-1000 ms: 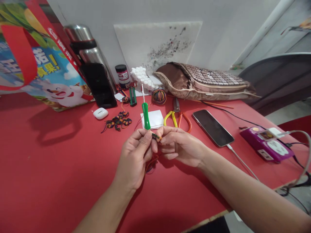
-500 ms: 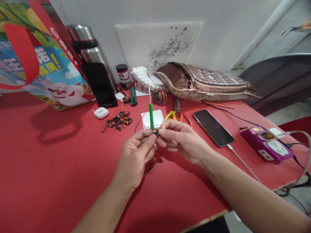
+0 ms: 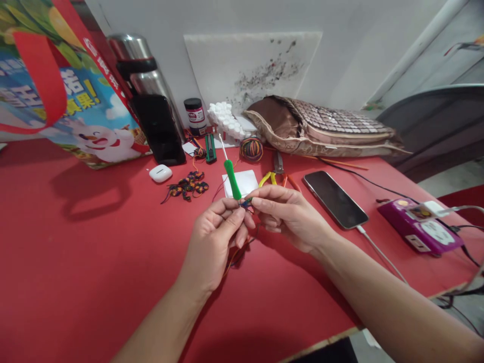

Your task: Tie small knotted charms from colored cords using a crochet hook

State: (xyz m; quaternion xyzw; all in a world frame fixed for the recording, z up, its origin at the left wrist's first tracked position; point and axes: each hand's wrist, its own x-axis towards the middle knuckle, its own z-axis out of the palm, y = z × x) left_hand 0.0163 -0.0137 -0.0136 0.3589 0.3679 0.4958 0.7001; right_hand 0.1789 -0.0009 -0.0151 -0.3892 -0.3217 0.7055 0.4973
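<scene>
Both my hands meet above the red table. A slim green-handled crochet hook stands up from my left fingertips, its metal end pointing up and away. My left hand is closed, thumb and forefinger pinching at the lower end of the handle. Between the hands is a small dark multicoloured crocheted piece, mostly hidden by fingers. My right hand pinches its right side between thumb and forefinger. Loose yarn hangs beneath the hands. Multicoloured crocheted pieces lie to the left.
Behind the hands are white paper, pliers, a yarn ball and a green cutter. A charging phone and purple power strip lie right. An earphone case, black phone, flask and bag stand left.
The crochet hook has tipped from nearly upright towards the left. My fingers have shifted slightly around the crocheted piece. The whole view has moved a little.
</scene>
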